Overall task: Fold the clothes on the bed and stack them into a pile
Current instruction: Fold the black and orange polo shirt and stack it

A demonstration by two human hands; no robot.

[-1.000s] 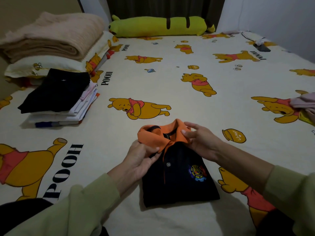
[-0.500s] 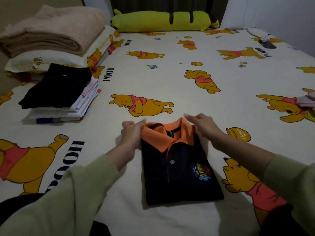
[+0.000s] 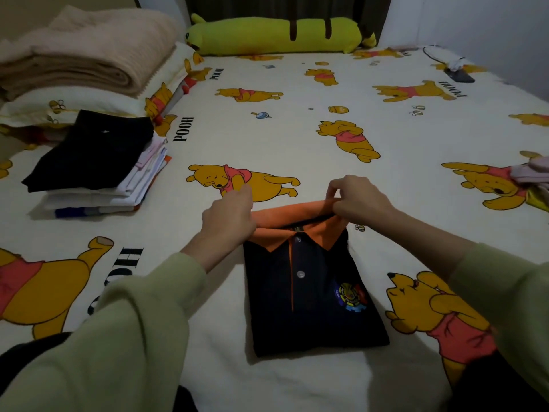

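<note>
Head view: the folded polo shirt [image 3: 312,292] is laid flat on the bed [image 3: 297,138], its orange collar pinched by the right hand [image 3: 356,197] and gripped by the left hand [image 3: 228,215], the pile [image 3: 95,168] lying well left of that hand.

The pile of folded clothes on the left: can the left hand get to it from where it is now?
Probably yes. The left hand grips the shirt collar, and only bare bedsheet lies between it and the pile; it must let go first.
</note>
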